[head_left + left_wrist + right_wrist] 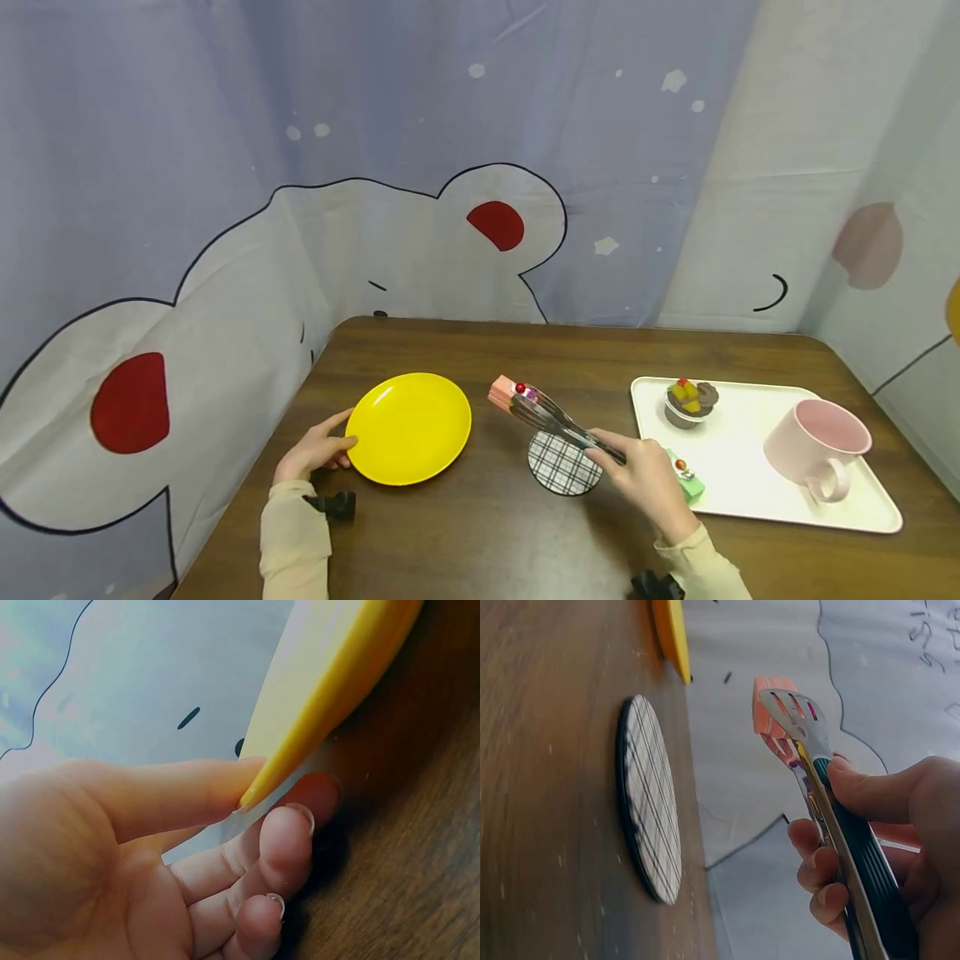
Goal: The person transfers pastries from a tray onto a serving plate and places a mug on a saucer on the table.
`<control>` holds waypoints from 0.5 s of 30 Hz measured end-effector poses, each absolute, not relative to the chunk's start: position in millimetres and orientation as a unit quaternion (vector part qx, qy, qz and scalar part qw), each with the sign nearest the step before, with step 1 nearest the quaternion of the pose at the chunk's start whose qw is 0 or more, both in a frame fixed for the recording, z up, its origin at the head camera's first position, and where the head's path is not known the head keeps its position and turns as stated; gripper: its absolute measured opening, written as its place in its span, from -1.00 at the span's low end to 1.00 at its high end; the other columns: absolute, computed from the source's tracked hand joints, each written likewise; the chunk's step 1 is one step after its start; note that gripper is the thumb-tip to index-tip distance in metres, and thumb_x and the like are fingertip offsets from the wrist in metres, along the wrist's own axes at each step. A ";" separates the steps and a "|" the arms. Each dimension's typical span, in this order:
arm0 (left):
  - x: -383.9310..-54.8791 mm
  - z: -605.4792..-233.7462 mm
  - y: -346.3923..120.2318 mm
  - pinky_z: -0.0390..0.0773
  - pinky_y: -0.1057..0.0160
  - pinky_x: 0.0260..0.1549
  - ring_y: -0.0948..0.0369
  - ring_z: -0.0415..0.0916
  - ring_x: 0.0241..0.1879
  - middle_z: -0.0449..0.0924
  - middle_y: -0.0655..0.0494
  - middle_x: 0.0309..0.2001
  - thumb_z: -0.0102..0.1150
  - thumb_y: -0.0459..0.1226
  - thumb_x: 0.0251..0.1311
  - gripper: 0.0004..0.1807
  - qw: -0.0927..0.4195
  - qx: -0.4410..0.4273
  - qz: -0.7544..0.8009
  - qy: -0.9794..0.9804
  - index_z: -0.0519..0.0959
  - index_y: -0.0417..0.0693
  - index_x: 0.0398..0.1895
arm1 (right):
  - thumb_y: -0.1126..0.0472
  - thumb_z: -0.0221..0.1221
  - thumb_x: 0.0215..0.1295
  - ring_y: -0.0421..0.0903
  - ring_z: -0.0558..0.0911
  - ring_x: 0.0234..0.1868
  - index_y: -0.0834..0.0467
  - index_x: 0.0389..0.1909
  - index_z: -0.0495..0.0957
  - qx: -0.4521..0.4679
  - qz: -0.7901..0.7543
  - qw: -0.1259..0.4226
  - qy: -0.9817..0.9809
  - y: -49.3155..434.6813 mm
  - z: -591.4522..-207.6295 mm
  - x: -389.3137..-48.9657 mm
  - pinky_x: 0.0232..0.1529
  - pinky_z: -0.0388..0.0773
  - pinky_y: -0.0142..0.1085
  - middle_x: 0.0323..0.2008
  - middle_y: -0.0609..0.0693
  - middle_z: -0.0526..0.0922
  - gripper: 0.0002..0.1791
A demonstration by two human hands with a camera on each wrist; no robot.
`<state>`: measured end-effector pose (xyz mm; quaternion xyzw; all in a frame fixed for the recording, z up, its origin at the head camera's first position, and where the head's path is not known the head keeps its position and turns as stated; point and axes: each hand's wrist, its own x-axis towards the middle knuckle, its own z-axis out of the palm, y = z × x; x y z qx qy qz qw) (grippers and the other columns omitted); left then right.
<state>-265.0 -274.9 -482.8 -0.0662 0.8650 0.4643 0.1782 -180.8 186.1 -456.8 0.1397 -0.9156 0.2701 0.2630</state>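
1. Table (465,542) backed by printed curtain (412,83), top of frame.
2. Tray (727,475), mug (795,446), cupcake (684,410) seen lower rt; green cake (688,482) part-hidden by R hand (643,477).
3. Plate (408,429), lower ctr-L, pinched by L hand (313,450).
4. Tongs (866,859) gripped by R fingers; pink cake (501,392) clamped in them, ctr; coaster (561,471) part-covered.

From my remote seat I see a curtained-off tabletop corner; whether a home, studio or lab lies beyond it, I cannot tell. Blue-and-white printed cloth (375,92) with cartoon outlines and red patches hangs wall-like from nine o'clock through twelve to three. At six spreads a brown wood-grain table (480,542), dressed with tableware: a round glossy yellow plate (408,429) at seven, a white rectangular tray (738,454) bearing a pale-pink mug (795,446) at four.
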 end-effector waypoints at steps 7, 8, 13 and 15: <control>-266.7 -483.4 -275.5 0.46 0.31 -0.42 0.25 0.51 -0.57 0.54 0.13 -0.61 0.07 -0.21 0.35 -0.25 0.178 -0.065 0.469 0.863 0.02 -0.18 0.51 | 0.15 0.42 0.00 -0.08 0.67 -0.60 0.17 -0.20 0.75 0.165 0.257 0.250 -0.919 166.8 -466.7 -186.7 -0.47 0.57 -0.23 -0.49 0.14 0.75 -0.69; -266.7 -483.3 -275.5 0.46 0.31 -0.42 0.25 0.51 -0.57 0.54 0.13 -0.61 0.08 -0.21 0.35 -0.25 0.179 -0.066 0.469 0.862 0.02 -0.18 0.51 | 0.14 0.42 -0.01 -0.08 0.66 -0.61 0.16 -0.20 0.75 0.169 0.254 0.250 -0.919 163.4 -468.5 -186.9 -0.48 0.56 -0.24 -0.51 0.13 0.75 -0.69; -265.6 -482.9 -276.0 0.47 0.32 -0.43 0.25 0.50 -0.57 0.54 0.13 -0.60 0.07 -0.22 0.35 -0.26 0.179 -0.071 0.471 0.861 0.02 -0.18 0.51 | 0.13 0.42 -0.02 -0.01 0.76 -0.40 0.11 -0.21 0.76 0.189 0.256 0.241 -0.917 143.2 -473.7 -187.9 -0.36 0.62 -0.18 -0.39 0.07 0.78 -0.70; -265.4 -483.7 -276.2 0.47 0.33 -0.43 0.26 0.50 -0.58 0.53 0.13 -0.60 0.07 -0.22 0.35 -0.26 0.179 -0.073 0.473 0.860 0.02 -0.18 0.51 | 0.12 0.42 0.00 -0.04 0.76 -0.34 0.10 -0.21 0.76 0.197 0.260 0.234 -0.916 134.9 -474.0 -189.3 -0.32 0.62 -0.19 -0.35 0.04 0.78 -0.71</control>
